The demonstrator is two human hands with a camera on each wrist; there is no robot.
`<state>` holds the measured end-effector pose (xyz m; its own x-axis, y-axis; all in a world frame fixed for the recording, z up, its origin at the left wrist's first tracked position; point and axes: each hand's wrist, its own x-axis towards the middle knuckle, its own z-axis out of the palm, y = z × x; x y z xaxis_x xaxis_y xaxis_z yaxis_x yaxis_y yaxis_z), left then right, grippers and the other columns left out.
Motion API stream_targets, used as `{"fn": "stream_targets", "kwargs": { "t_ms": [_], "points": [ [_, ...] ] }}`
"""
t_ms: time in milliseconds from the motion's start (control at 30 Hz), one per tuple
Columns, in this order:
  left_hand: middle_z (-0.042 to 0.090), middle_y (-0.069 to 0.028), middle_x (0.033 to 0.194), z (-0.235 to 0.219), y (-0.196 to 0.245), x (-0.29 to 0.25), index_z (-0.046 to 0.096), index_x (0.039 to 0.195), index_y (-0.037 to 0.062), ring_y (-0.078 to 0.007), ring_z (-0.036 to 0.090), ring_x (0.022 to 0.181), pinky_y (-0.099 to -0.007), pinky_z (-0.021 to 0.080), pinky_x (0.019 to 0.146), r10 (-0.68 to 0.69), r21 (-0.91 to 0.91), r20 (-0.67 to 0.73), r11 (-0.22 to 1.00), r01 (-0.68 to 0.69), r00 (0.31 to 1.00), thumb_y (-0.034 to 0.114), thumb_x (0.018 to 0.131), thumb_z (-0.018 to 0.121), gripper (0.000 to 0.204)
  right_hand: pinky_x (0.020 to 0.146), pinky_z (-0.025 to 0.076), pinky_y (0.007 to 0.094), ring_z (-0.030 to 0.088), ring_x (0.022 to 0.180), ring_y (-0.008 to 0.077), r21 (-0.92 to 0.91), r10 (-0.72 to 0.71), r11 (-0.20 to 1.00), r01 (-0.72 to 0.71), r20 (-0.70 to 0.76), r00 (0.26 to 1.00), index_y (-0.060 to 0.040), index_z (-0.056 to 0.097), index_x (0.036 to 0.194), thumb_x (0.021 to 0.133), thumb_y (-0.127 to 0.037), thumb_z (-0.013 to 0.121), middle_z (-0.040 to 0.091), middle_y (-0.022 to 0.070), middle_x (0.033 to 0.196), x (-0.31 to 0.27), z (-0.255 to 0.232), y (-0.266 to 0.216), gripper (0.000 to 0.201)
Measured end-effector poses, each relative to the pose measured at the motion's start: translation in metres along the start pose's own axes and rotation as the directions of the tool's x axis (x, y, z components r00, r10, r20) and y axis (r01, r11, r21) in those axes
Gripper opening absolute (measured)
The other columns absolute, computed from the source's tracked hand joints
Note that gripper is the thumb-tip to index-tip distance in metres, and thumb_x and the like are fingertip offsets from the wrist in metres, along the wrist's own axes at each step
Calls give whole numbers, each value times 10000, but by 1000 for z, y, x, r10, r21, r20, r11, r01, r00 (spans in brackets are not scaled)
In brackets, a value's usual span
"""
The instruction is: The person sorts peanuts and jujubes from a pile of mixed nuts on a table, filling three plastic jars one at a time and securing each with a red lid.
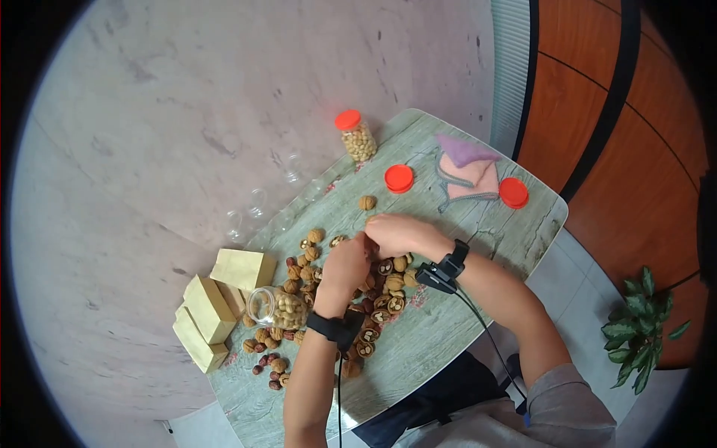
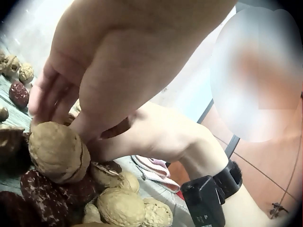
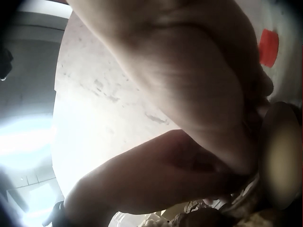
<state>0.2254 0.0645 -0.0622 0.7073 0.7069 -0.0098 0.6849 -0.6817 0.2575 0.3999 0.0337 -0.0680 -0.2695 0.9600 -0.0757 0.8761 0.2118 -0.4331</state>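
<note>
Two hands meet over a nut heap (image 1: 394,284) on the counter (image 1: 478,250): left hand (image 1: 345,267) at left, right hand (image 1: 399,233) at right. The left fingers (image 2: 43,92) bend together; any grip, in either hand, is hidden. A walnut (image 2: 59,152), apparently roundish, lies just on their near side, closer to the left hand (a jar (image 1: 261,306) lies farther left).

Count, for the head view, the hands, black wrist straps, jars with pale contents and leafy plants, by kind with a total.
Hands: 2 (left hand, right hand)
Black wrist straps: 2 (left strap, right strap)
Jars with pale contents: 2 (lidded jar, open jar)
Leafy plants: 1 (plant)
Total: 7
</note>
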Motion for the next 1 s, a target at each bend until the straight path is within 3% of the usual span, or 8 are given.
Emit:
{"fn": "stream_targets", "kwargs": {
  "t_ms": [100, 167, 233, 300, 400, 467, 667, 1000],
  "points": [
    [723, -240, 916, -13, 13, -12, 658, 963, -1, -440, 723, 874, -516, 591, 761, 37, 31, -41, 999, -36, 998, 81, 881, 668, 117, 736, 547, 472, 717, 871, 391, 139, -14, 990, 18, -29, 999, 20, 723, 863, 747, -78, 737, 732, 223, 908, -16, -21, 8, 153],
    [691, -235, 975, -20, 24, -20, 659, 956, 9, -436, 708, 908, -515, 579, 795, -5, 63, -103, 998, 12, 995, 85, 863, 706, 130, 710, 540, 452, 712, 835, 362, 236, -126, 947, 217, -350, 928, -10, 720, 885, 761, -85, 726, 734, 174, 876, -28, -26, 18, 145],
    [694, -198, 969, -22, 26, -29, 679, 978, 24, -405, 713, 895, -489, 576, 802, 29, -13, -103, 999, -31, 994, 106, 858, 723, 152, 737, 548, 436, 717, 868, 334, 248, -108, 953, 177, -270, 957, -29, 734, 952, 778, -112, 749, 744, 141, 897, -38, -36, 25, 193],
    [698, -161, 963, -26, 34, -35, 700, 1000, 40, -375, 717, 882, -462, 573, 810, 63, -91, -108, 993, -73, 992, 126, 852, 740, 176, 768, 556, 429, 722, 900, 322, 212, 16, 977, -38, 103, 995, -35, 744, 974, 788, -157, 801, 755, 134, 922, -43, -41, 26, 230],
    [684, -139, 938, -26, 49, -39, 704, 1003, 56, -340, 720, 864, -445, 574, 787, 126, -218, -19, 968, -127, 992, 157, 867, 752, 176, 770, 567, 418, 730, 897, 306, 145, 7, 989, -28, 144, 989, -40, 752, 983, 759, -216, 880, 771, 116, 939, -46, -35, 27, 312],
    [685, -136, 933, -17, 49, -37, 693, 973, 50, -348, 714, 849, -453, 568, 768, 150, -13, -20, 989, -150, 988, 155, 866, 752, 161, 760, 569, 417, 733, 886, 306, 117, 13, 993, -33, 174, 985, -39, 753, 978, 745, -222, 895, 775, 110, 934, -45, -33, 25, 328],
    [694, -135, 954, -11, 44, -30, 665, 931, 38, -351, 702, 856, -459, 561, 768, 101, 158, -178, 985, -73, 979, 153, 850, 759, 169, 783, 573, 418, 733, 909, 309, 75, 97, 989, -125, 303, 948, -37, 763, 989, 724, -209, 908, 778, 106, 942, -35, -25, 25, 347],
    [689, -133, 983, -10, 52, -11, 733, 1059, 100, -369, 708, 887, -480, 572, 786, 184, 11, -18, 983, -184, 983, 157, 864, 735, 203, 830, 570, 431, 734, 970, 320, 47, 95, 992, -115, 310, 946, -42, 769, 1068, 747, -174, 868, 777, 130, 995, -40, -25, 29, 362]
  ]
}}
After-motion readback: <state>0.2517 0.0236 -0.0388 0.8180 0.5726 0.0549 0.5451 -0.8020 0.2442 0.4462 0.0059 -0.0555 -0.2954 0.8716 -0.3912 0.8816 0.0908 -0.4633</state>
